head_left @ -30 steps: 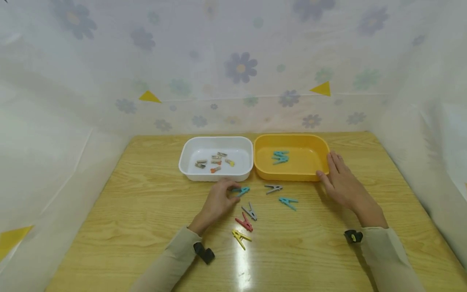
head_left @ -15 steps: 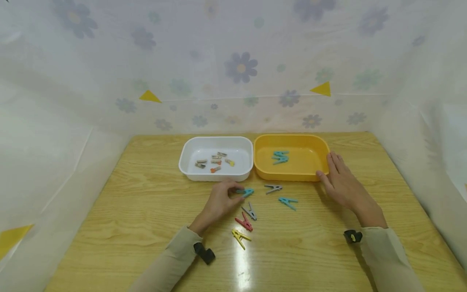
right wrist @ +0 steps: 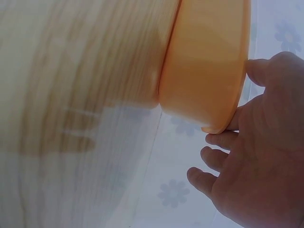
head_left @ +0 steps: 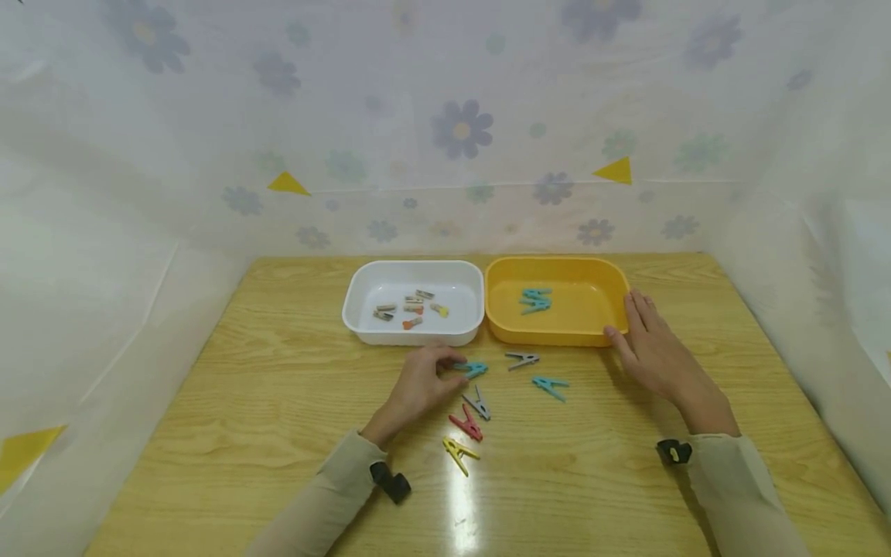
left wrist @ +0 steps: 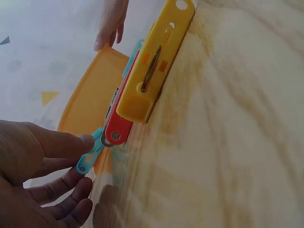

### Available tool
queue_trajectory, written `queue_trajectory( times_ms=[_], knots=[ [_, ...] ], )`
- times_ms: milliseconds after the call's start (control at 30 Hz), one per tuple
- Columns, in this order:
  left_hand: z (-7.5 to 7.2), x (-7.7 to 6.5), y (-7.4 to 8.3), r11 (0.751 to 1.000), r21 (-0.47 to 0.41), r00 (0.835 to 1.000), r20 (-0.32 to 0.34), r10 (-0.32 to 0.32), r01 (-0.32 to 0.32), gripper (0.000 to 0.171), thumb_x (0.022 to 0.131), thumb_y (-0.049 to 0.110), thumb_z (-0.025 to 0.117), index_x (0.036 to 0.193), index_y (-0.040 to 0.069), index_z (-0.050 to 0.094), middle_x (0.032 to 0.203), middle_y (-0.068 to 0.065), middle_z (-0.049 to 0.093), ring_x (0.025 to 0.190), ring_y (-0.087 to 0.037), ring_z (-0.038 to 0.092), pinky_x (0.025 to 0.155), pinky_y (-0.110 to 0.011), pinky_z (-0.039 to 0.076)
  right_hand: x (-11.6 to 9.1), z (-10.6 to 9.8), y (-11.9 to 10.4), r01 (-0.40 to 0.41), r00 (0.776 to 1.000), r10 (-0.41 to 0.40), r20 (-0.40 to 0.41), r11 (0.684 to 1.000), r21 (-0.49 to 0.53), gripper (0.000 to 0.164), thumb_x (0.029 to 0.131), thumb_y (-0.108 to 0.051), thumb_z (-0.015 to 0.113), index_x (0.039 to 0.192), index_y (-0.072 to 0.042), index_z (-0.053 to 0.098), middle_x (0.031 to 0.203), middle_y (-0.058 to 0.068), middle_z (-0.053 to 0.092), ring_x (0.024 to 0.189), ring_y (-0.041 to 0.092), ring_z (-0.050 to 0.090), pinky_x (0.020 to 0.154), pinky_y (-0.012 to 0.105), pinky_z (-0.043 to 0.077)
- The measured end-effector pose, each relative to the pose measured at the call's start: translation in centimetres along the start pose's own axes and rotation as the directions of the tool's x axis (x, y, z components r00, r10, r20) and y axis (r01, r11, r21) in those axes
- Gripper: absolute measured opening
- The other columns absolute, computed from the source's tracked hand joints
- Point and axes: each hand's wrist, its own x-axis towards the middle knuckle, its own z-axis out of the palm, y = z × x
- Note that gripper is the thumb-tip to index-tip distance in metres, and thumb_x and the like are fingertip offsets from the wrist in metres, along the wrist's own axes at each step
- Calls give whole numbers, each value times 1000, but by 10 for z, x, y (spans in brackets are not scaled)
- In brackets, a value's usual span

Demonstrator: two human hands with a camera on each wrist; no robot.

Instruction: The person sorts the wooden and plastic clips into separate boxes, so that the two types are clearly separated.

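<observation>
My left hand (head_left: 423,384) pinches a teal clothespin (head_left: 476,370) by its handle end, low over the table in front of the bins. In the left wrist view the thumb and a finger sit on either side of the teal clothespin (left wrist: 88,161). My right hand (head_left: 652,352) touches the right end of a yellow bin (head_left: 550,338), thumb at the front corner and fingers extended along the side. Its fingertips show at the rim in the right wrist view. Two teal clothespins (head_left: 536,305) lie inside that bin.
A white bin (head_left: 418,339) beside the yellow one holds several small wooden clothespins (head_left: 413,322). Loose on the table lie two grey clothespins (head_left: 522,360), a teal clothespin (head_left: 550,387), a red clothespin (head_left: 466,424) and a yellow clothespin (head_left: 459,453). A flowered curtain (head_left: 390,155) stands behind.
My left hand and the teal clothespin have shifted slightly to the right and toward me. The right hand has stayed at the yellow bin.
</observation>
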Motion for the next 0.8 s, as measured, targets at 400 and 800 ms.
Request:
queue_trajectory(
  times_ms=[400,800],
  knots=[
    [0,1,23,993,-90,996,49,79,-74,24,86,9,84,109,4,77,111,-5,73,105,-22,67,89,-37,58,-1,-1,1,-9,1000,9,8,1000,-13,79,113,-44,30,158,11,-4,166,31,-7,153,50,-3,122,62,6],
    [4,18,46,977,-136,987,-11,163,-163,23,87,11,84,110,9,77,107,-2,71,100,-21,66,87,-39,58,0,2,2,-12,1000,12,0,1000,-1,79,112,-45,30,159,10,-3,167,29,-7,154,45,-7,122,61,5]
  ],
)
